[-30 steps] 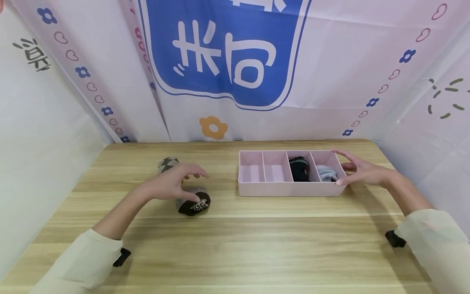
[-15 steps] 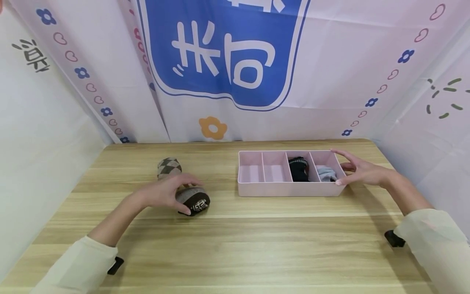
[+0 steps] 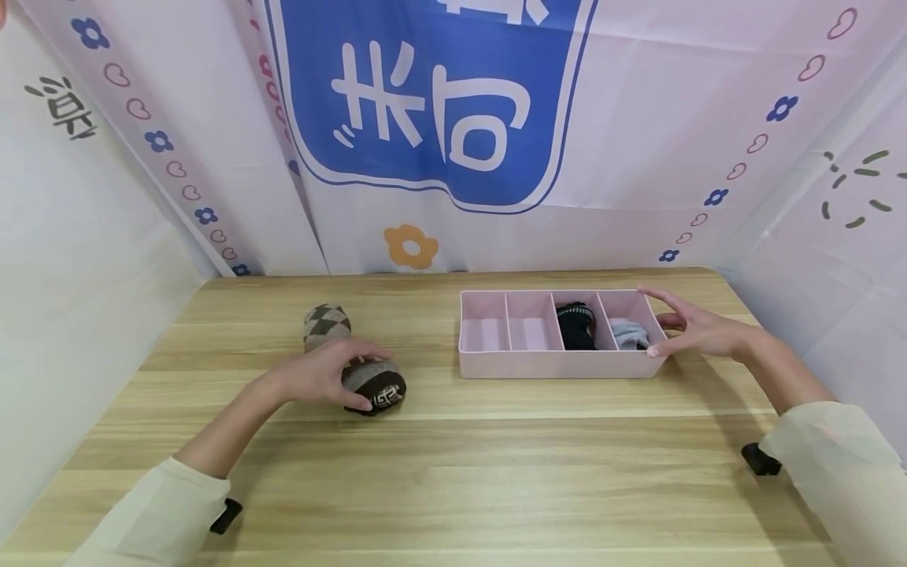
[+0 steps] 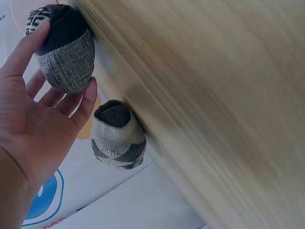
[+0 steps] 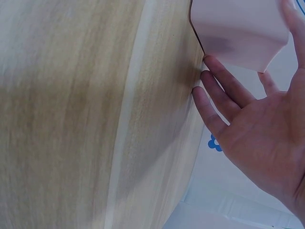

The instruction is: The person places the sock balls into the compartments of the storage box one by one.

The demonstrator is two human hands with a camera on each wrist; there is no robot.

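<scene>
My left hand (image 3: 329,376) grips a rolled sock (image 3: 379,387), grey with a black end and a white pattern. In the left wrist view, the thumb lies on the dark part of this rolled sock (image 4: 71,62) and the fingers on its far side. Just behind the hand stands a second rolled sock (image 3: 327,321) with brown and beige diamonds. My right hand (image 3: 697,331) holds the right end of a pink divided box (image 3: 553,365), thumb at the front corner and index finger at the back one. Fingertips touch the box's end wall (image 5: 238,43) low down in the right wrist view.
A black sock (image 3: 577,327) sits in the box's third compartment from the left, and a light grey sock (image 3: 628,334) in the rightmost. The two left compartments show bare floors. Behind the wooden table (image 3: 453,480) hangs a printed cloth (image 3: 638,157).
My left hand has come down and back to the left onto the black-ended rolled sock, closing its fingers and thumb around it. The right hand and the box have stayed in place.
</scene>
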